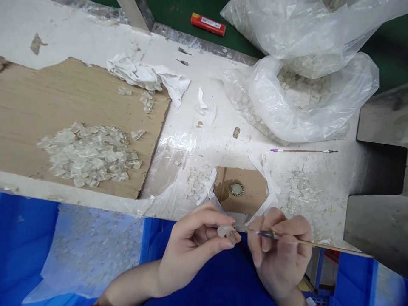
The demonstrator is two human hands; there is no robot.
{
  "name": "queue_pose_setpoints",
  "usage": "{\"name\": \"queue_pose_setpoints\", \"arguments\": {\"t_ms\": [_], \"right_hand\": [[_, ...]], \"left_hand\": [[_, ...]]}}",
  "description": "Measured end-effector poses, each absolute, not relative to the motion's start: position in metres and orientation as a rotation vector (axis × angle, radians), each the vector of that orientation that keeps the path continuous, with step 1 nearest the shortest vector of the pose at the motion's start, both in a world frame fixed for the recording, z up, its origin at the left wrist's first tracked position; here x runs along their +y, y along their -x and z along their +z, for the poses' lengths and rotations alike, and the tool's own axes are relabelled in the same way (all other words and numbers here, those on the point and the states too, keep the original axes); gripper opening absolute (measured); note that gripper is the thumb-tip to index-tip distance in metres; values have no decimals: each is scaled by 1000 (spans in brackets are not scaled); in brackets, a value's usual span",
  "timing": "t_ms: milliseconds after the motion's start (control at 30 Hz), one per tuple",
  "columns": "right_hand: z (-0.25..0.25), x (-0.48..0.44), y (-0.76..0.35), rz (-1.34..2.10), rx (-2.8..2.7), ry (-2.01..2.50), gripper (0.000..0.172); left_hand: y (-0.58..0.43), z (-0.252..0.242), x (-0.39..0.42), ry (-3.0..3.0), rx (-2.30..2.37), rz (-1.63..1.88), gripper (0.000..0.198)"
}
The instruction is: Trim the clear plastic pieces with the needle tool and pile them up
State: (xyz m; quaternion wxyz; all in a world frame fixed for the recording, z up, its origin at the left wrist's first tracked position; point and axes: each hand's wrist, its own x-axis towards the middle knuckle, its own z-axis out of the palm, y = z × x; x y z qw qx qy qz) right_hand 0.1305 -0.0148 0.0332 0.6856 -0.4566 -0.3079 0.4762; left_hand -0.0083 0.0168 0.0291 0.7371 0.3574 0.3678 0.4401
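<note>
My left hand [194, 248] pinches a small clear crystal-like chip [227, 232] between thumb and fingers. My right hand [280, 255] grips a thin wooden pick [306, 243] with a purple collar, its metal tip reaching toward the chip at very close range. Whether the tip touches the chip is hard to tell. Just beyond my hands, a round metal bottle cap [236, 189] lies on a small cardboard square [245, 187]. A second pick [301, 151] with a purple end lies on the white table [219, 140].
A heap of clear chips [89, 155] lies on a large cardboard sheet [57, 106]. Bulging plastic bags [302, 93] of pale pieces sit at the back right. A crumpled white cloth [143, 74] lies farther back, a red lighter [208, 24] sits beyond the table, and a blue crate [79, 255] stands below its front edge.
</note>
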Motion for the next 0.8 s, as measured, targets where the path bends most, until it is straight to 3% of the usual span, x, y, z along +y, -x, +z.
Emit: {"name": "queue_pose_setpoints", "arguments": {"t_ms": [133,367,800], "right_hand": [[26,-14,-143,933,-787,1092,24],[19,-7,-164,1163,-1203,1244,14],[25,-3,-161,1416,-1097,1016,8]], "left_hand": [[7,32,20,-743,787,945,18],[6,34,21,-639,726,925,16],[11,34,20,-844,785,846,18]]}}
